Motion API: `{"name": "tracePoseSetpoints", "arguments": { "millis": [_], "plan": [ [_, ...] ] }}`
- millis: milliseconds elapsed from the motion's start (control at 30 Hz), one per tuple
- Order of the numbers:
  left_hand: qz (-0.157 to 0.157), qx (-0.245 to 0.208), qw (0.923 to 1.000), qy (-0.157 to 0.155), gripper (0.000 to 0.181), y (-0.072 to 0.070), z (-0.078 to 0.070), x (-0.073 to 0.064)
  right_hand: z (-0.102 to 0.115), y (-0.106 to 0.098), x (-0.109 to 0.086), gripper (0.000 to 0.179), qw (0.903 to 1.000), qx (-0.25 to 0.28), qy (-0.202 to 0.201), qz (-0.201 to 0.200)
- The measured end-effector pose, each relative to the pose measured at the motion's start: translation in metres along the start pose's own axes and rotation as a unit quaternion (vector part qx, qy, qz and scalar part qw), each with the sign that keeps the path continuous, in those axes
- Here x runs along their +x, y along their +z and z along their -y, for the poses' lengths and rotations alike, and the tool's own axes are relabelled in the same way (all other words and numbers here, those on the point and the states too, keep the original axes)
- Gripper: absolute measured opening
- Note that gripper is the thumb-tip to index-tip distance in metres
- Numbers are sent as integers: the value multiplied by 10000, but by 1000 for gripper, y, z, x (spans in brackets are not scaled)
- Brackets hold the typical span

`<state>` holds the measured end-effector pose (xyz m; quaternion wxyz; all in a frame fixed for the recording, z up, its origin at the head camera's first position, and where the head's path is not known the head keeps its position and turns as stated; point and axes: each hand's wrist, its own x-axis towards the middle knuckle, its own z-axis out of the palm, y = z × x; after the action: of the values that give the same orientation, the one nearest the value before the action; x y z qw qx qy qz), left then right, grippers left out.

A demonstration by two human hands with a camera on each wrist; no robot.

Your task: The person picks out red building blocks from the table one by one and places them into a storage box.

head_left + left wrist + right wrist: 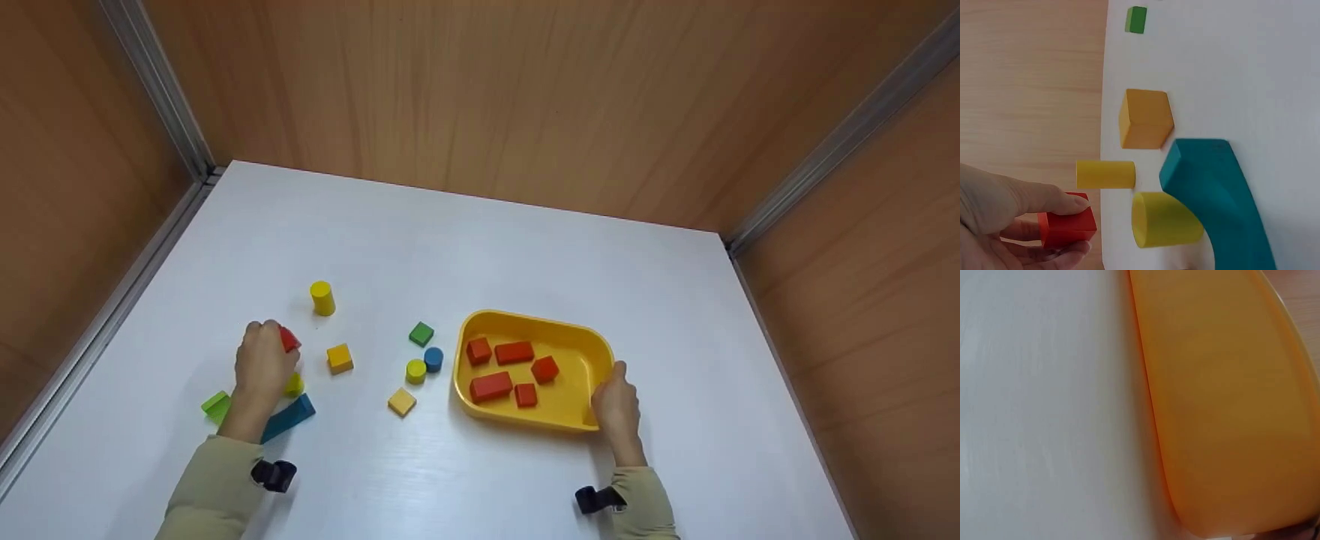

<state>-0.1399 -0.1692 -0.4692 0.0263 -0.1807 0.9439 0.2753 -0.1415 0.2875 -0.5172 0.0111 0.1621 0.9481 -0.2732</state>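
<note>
At the left of the head view, my left hand [264,360] pinches a red block [1068,225] between thumb and fingers. The left wrist view shows it held above the table surface. On the right, my right hand [618,405] grips the right end of a yellow tray [559,426], which sits on the white table. Several red blocks [491,386] lie inside the tray. Under and beside the left hand are a blue-green arch block [1224,191], a yellow cylinder-like block [1165,219] and a light green block [217,406], partly hidden by the arm.
Left of the tray lie a green block [421,334], a blue cylinder [433,359], a short yellow cylinder [415,371] and a pale yellow block [402,403]. An orange-yellow cube [340,358] and an upright yellow cylinder [322,298] stand nearer the left hand. Wooden panels [480,97] border the table [480,247].
</note>
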Motion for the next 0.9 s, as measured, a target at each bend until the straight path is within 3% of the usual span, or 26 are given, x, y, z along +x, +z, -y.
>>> {"name": "tracePoseSetpoints", "arguments": {
  "millis": [133, 367, 733, 900],
  "plan": [
    [-9, -208, 9994, 267, 44, 2, -11, -14, 1, 0, 0, 27, 10000, 26, 7, 28],
    [-432, -713, 9920, 947, 43, 12, -30, -35, 1, 0, 0, 29, 10000, 31, 87, 36],
    [-214, -1101, 9885, 1013, 48, 34, -77, -63, 2, 1, -1, 28, 10000, 11, 42, 52],
    [-184, -1347, 9797, 1474, 45, 49, -94, -74, 3, 1, -2, 27, 10000, 41, 47, 31]
  ]
}}
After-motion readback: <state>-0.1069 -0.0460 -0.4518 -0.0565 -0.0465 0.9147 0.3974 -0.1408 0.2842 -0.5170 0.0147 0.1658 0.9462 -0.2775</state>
